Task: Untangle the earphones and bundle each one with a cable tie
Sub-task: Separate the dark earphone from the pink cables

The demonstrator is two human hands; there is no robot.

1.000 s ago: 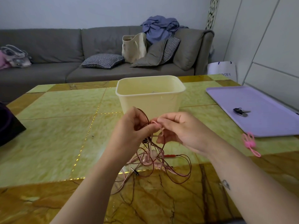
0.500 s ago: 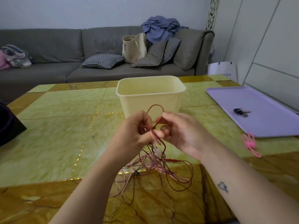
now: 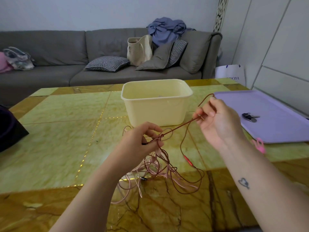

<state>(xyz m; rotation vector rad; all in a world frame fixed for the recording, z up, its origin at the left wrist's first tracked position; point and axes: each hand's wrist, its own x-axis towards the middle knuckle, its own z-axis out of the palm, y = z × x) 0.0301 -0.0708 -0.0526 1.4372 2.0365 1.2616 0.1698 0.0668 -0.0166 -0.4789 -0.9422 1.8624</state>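
Note:
A tangle of dark red and pale pink earphone cables [image 3: 160, 169] hangs from my left hand [image 3: 142, 139] down onto the table. My left hand pinches the knot of the tangle in front of the cream tub. My right hand [image 3: 215, 121] pinches a loop of the dark red cable [image 3: 180, 127] and holds it taut, up and to the right of the knot. A red inline remote [image 3: 188, 160] dangles on a strand below my right hand. Pink cable ties [image 3: 259, 145] lie on the table beside my right forearm.
A cream plastic tub [image 3: 156, 104] stands mid-table behind my hands. A lilac tray [image 3: 275, 128] with keys [image 3: 250, 117] lies at the right. A dark object [image 3: 10, 126] sits at the left edge. A grey sofa runs behind the marble-patterned table [image 3: 55, 134].
My right hand has moved away to the right and up, drawing a red loop out taut. My left hand has dropped a little with the knot.

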